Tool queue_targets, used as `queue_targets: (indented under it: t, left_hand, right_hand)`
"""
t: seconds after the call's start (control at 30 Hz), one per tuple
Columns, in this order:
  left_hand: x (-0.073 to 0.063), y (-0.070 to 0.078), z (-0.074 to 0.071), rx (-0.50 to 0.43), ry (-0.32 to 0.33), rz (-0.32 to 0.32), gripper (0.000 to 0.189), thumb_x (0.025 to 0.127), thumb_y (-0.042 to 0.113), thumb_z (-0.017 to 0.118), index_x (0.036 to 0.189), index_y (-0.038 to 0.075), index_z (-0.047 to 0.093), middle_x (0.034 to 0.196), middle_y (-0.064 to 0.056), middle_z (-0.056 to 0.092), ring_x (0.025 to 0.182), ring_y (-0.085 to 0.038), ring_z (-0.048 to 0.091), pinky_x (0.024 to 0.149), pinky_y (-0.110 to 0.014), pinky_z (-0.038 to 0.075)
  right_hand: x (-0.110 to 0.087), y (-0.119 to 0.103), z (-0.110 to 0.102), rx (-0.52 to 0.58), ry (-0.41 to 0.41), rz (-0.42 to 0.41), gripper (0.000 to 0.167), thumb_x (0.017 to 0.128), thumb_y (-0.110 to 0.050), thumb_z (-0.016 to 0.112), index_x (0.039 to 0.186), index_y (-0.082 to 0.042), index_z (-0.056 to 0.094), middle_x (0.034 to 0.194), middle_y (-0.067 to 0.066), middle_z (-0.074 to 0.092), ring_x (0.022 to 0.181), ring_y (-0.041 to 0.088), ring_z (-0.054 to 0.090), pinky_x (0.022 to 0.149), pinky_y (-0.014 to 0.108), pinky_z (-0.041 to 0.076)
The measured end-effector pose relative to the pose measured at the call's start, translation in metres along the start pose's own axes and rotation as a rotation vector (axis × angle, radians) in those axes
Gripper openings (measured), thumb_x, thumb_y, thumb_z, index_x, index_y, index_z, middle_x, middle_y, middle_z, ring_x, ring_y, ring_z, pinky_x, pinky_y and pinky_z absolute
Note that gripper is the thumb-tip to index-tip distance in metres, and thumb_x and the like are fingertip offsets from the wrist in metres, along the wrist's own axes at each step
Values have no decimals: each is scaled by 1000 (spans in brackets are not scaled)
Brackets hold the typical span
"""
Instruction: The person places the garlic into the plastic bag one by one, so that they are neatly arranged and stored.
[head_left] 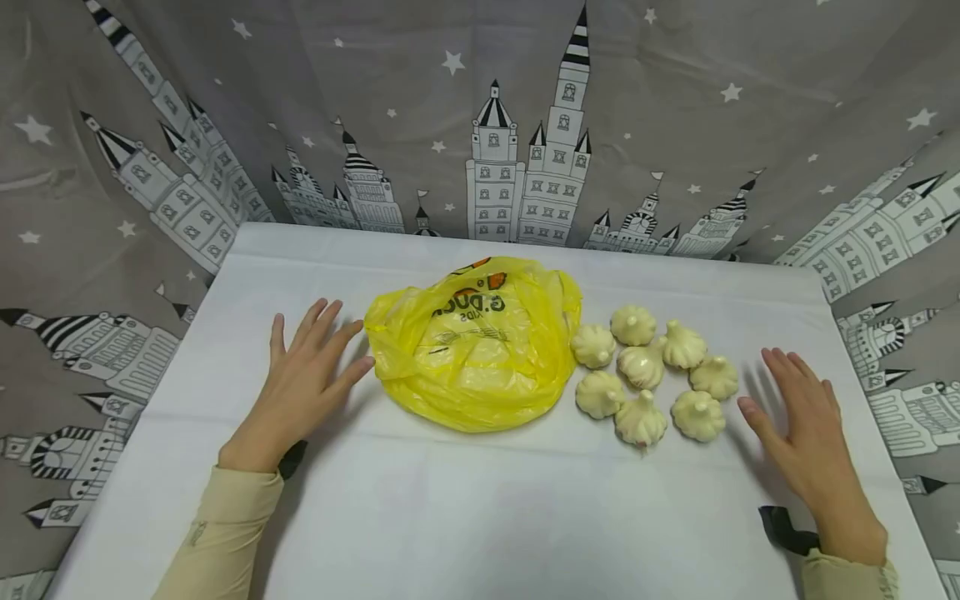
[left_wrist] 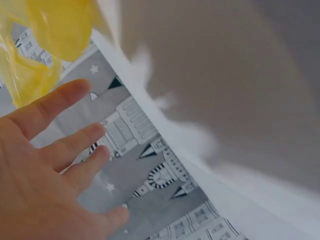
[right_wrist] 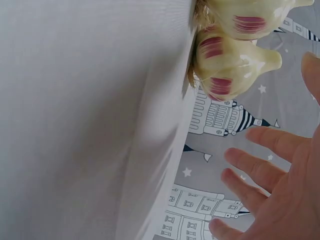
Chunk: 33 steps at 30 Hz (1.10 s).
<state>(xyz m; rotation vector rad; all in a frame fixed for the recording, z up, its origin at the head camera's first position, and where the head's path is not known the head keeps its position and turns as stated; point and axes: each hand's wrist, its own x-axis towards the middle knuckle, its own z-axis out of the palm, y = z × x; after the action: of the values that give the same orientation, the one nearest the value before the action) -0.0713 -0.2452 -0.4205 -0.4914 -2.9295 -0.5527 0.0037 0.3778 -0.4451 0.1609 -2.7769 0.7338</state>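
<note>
A crumpled yellow plastic bag (head_left: pixel 480 358) with dark lettering lies on the white-covered table. My left hand (head_left: pixel 303 383) is just left of it, fingers spread, with the thumb and index fingertips right at the bag's edge. In the left wrist view the bag (left_wrist: pixel 60 30) shows beyond the fingers of the left hand (left_wrist: pixel 55 175). Several pale garlic bulbs (head_left: pixel 641 367) sit close together right of the bag. My right hand (head_left: pixel 810 433) is to their right, fingers extended, holding nothing. In the right wrist view, garlic bulbs (right_wrist: pixel 230 62) with purple streaks appear beyond the right hand (right_wrist: pixel 280 185).
The white tablecloth (head_left: pixel 510 508) covers the table and has light creases. Behind and beside it hangs a grey curtain (head_left: pixel 420 67) printed with castles and stars. A dark strap (head_left: pixel 787 531) is at the right wrist.
</note>
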Motion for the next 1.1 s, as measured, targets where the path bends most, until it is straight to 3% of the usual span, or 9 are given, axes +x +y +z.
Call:
queue_targets:
  t: [0.23, 0.4, 0.5, 0.63, 0.73, 0.93, 1.0, 1.1]
  left_hand:
    - [11, 11, 9, -16, 45, 39, 50, 106, 48, 55, 119, 2, 71, 155, -25, 51, 156, -43, 29, 123, -73, -3]
    - [13, 14, 17, -66, 127, 49, 35, 106, 35, 62, 92, 3, 69, 128, -22, 69, 145, -44, 44, 122, -76, 7]
    - [15, 14, 20, -120, 178, 49, 25, 102, 26, 69, 88, 4, 68, 113, -19, 74, 138, -43, 50, 120, -76, 15]
    - [17, 15, 21, -196, 217, 52, 16, 96, 16, 76, 89, 4, 69, 107, -19, 75, 131, -43, 55, 118, -73, 24]
    - [19, 16, 19, -274, 169, 2, 16, 97, 18, 76, 92, 4, 70, 113, -20, 74, 130, -41, 57, 115, -67, 33]
    - [29, 21, 10, -396, -40, -163, 36, 104, 36, 67, 114, 1, 71, 135, -23, 65, 138, -42, 53, 115, -63, 39]
    - [31, 22, 7, -413, -59, -207, 40, 106, 40, 63, 115, 1, 70, 137, -25, 63, 139, -43, 52, 115, -65, 38]
    - [32, 21, 4, -429, -33, -241, 41, 107, 40, 61, 112, 1, 71, 134, -27, 65, 137, -45, 55, 113, -66, 40]
  right_hand:
    - [1, 0, 2, 22, 20, -13, 69, 102, -29, 67, 162, -11, 40, 160, 28, 43, 155, 44, 31, 123, 75, 7]
    - [1, -1, 7, 32, -1, -11, 69, 102, -28, 67, 162, -10, 39, 160, 29, 44, 154, 46, 32, 123, 75, 7]
    - [1, -2, 8, 21, -4, -12, 69, 103, -29, 66, 163, -10, 39, 160, 29, 44, 153, 47, 32, 123, 75, 9]
    - [1, -3, 8, 12, -5, -7, 69, 103, -29, 66, 163, -10, 39, 160, 29, 44, 153, 47, 33, 125, 72, 11]
    - [-1, -4, 8, 14, -15, 4, 68, 103, -29, 66, 163, -11, 38, 160, 29, 44, 152, 48, 33, 127, 66, 12]
    - [-7, -5, 5, 24, -12, 24, 67, 103, -26, 66, 163, -13, 38, 160, 29, 44, 152, 50, 33, 126, 67, 17]
    - [-5, -6, 5, 34, -19, 21, 67, 103, -25, 66, 163, -13, 38, 160, 29, 43, 152, 50, 33, 125, 68, 18]
    - [-2, -8, 7, 52, -31, 22, 67, 103, -24, 65, 164, -14, 38, 160, 30, 42, 152, 51, 33, 122, 72, 18]
